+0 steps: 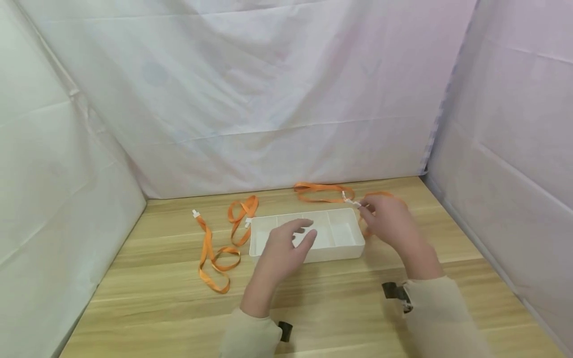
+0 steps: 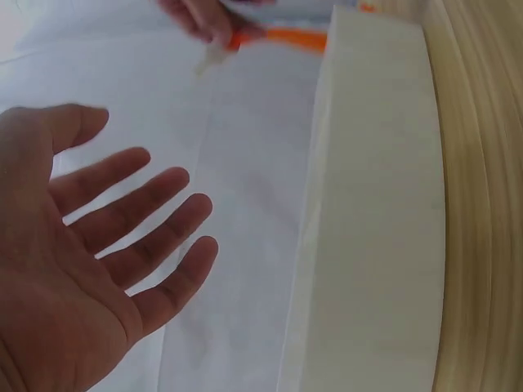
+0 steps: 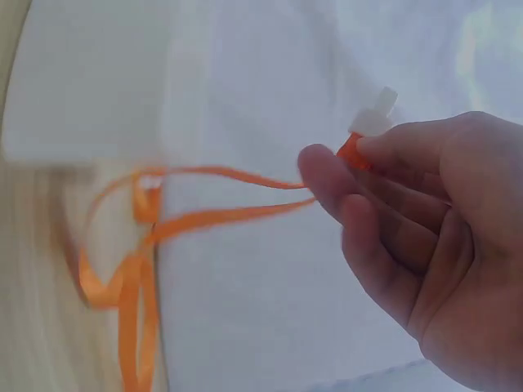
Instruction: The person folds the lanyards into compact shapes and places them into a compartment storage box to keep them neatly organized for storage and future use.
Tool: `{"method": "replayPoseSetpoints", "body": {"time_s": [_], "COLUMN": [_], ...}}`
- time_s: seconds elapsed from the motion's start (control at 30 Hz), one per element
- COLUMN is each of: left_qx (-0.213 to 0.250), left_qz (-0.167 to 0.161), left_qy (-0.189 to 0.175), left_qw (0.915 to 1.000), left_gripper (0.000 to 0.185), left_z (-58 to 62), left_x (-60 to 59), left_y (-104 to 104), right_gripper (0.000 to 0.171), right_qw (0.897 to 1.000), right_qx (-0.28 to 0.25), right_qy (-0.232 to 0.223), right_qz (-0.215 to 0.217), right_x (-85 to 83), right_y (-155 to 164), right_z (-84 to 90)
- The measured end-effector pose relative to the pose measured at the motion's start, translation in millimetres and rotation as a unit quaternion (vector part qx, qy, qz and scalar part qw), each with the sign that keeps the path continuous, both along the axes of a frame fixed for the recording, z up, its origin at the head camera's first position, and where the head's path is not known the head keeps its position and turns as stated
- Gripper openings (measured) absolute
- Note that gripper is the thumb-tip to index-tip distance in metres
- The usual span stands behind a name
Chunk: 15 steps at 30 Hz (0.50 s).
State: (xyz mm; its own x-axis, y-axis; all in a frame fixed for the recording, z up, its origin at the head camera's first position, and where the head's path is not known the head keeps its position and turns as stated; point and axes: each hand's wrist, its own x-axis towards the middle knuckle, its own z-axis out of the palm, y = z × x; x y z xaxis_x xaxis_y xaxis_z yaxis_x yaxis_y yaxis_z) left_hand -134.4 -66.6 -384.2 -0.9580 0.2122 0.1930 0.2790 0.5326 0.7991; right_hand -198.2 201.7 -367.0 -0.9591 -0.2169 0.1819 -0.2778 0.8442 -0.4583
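Note:
Just beyond the right end of a white divided box (image 1: 309, 254), my right hand (image 1: 388, 219) pinches an orange lanyard (image 3: 216, 219) close to its white plastic clip (image 3: 373, 121). The lanyard's loop trails from the fingers down to the table. My left hand (image 1: 286, 248) hovers over the front of the box, fingers apart and holding nothing; in the left wrist view its palm (image 2: 57, 302) shows beside the box wall (image 2: 372, 204). The box stands on the table with compartments facing up, partly hidden by the left hand.
Another orange lanyard (image 1: 320, 187) lies behind the box, its white clip near the right hand. Two more are on the left: one lanyard (image 1: 237, 219) against the box's left end, one lanyard (image 1: 207, 253) farther out. White cloth (image 1: 268, 99) hangs around the wooden table (image 1: 147, 278).

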Motion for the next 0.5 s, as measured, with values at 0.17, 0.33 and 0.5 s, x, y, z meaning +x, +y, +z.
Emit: {"method": "replayPoseSetpoints", "body": {"time_s": [0.17,0.33,0.5], "left_qx": [0.108,0.24,0.266], "left_qz": [0.018,0.025,0.025], "left_qy": [-0.058,-0.139,-0.13], "left_qw": [0.9923,0.9605,0.9548], "left_gripper": [0.033,0.034,0.028], "left_z": [7.4,11.8,9.4], "left_x": [-5.5,-9.3,-8.2], "left_y": [24.3,42.9,52.9], "right_gripper": [0.021,0.021,0.019], "right_qw": [0.999,0.998,0.998], "right_qx": [-0.047,-0.055,-0.05], "right_qy": [0.016,0.027,0.038], "right_qz": [-0.005,-0.004,-0.001], "right_x": [24.1,45.2,56.4], "right_y": [-19.7,-35.0,-42.2], "right_z": [5.1,6.8,3.9]}}
